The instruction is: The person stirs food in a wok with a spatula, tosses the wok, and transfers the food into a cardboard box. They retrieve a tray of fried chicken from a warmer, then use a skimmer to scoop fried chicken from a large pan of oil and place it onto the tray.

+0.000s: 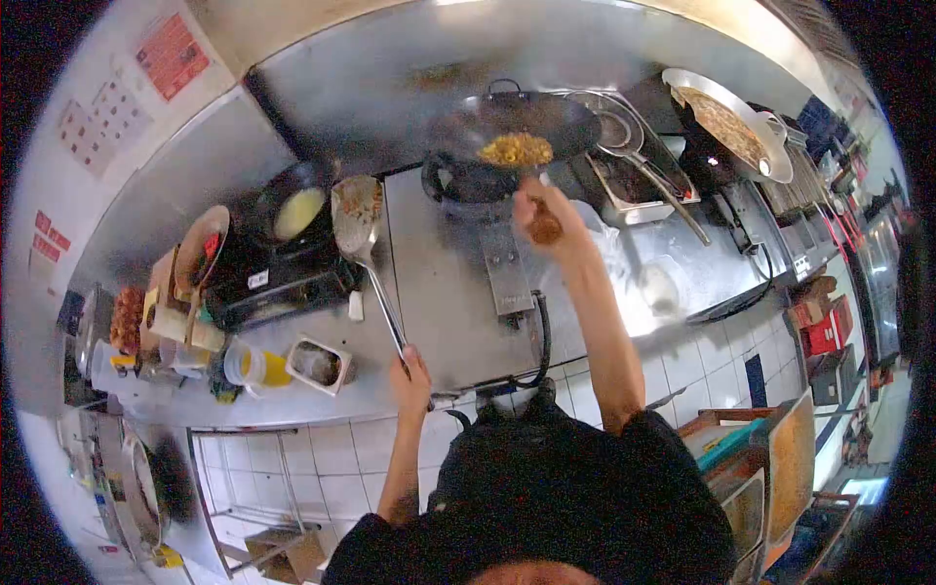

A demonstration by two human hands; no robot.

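My left hand (413, 378) is closed around the long metal handle of a wok spatula (361, 222). Its broad blade points away from me, with brown food bits stuck on it, beside the black stove at the left. My right hand (542, 209) grips the brown handle of a dark wok (567, 122). Yellow food in small pieces (517, 150) lies together in the wok on the side nearest me. Partly hidden under the wok is a black burner ring (458, 183).
Left of the spatula, a pan (261, 210) with pale yellow content sits on a black stove (283, 283). Closer to me stand a tub of yellow liquid (244, 365) and a white container (338, 367). Strainers (639, 156) and a large pan of brown food (687, 86) are at the right.
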